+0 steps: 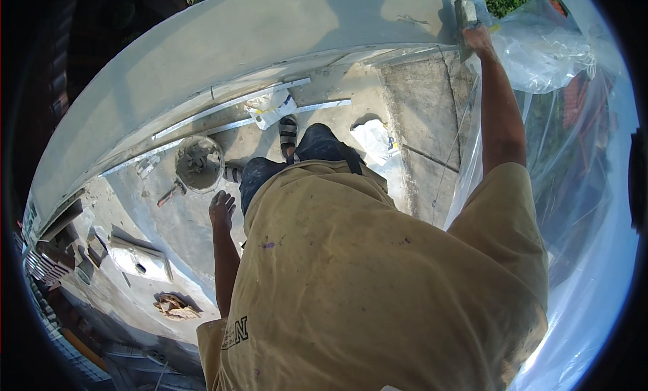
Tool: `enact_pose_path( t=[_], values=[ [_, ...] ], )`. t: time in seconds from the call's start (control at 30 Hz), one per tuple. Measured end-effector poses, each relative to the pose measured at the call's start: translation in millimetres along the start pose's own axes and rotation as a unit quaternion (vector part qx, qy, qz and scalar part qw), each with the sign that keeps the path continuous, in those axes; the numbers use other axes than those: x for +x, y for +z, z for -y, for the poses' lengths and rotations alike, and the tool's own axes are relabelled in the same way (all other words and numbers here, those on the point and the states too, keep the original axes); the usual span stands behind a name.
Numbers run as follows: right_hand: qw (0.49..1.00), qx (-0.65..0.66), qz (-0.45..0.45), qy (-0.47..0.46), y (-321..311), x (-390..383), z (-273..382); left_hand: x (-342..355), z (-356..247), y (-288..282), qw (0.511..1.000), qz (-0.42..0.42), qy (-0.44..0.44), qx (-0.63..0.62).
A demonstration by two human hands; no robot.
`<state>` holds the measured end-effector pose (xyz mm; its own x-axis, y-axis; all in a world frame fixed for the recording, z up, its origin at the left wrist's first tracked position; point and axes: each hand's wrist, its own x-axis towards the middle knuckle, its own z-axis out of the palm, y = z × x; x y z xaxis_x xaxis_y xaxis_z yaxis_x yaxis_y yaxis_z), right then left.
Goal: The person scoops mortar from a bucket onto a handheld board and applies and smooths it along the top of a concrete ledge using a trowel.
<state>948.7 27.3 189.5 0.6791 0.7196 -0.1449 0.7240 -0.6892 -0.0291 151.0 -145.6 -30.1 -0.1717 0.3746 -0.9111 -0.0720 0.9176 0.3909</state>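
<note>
High at the right, my right hand (476, 38) grips what looks like a plastering trowel (466, 13), grey with plaster and partly hidden by the fingers. The tool is against the right end of a smooth grey plastered wall (270, 30). My left hand (221, 207) hangs low beside my leg, fingers apart, with nothing in it. Near that hand stands a round bucket (214, 163) with grey mortar (197, 160) inside. A small hand tool with an orange-red handle (167, 198) lies on the floor between the bucket and my left hand.
Long metal straightedges (233, 107) run along the wall's foot, beside a white bag (271, 109). Another white bag (372, 140) lies right of my feet. Clear plastic sheeting (567, 188) hangs close to my right arm. A white board (142, 261) and crumpled brown paper (177, 306) lie at left.
</note>
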Motion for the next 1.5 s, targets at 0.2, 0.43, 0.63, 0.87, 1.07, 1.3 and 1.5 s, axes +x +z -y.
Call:
enact_pose_path(
  t=[0.2,0.43,0.63,0.87,1.07,1.3,1.5],
  values=[
    [0.996,-0.07,-0.054,-0.004,35,17,-6,-11,16,-13,1.0,-0.013,-0.005,-0.01],
    [0.997,0.079,0.013,-0.018,0,28,-20,-9,44,-22,0.998,-0.025,-0.041,-0.032],
    [0.997,-0.028,-0.013,0.069,13,25,2,-10,37,-13,0.998,-0.027,-0.054,-0.026],
    [0.992,-0.104,-0.067,0.01,48,8,9,-15,21,-10,0.998,-0.023,0.004,-0.057],
    [0.985,0.166,0.006,-0.042,18,-3,-7,-7,48,-13,0.998,-0.025,-0.029,-0.058],
    [0.998,0.041,0.043,0.009,14,-14,18,2,27,-4,0.999,-0.007,-0.031,-0.025],
    [0.994,0.077,0.003,-0.074,33,-57,77,26,14,-6,1.0,0.012,0.008,-0.021]
  ],
)
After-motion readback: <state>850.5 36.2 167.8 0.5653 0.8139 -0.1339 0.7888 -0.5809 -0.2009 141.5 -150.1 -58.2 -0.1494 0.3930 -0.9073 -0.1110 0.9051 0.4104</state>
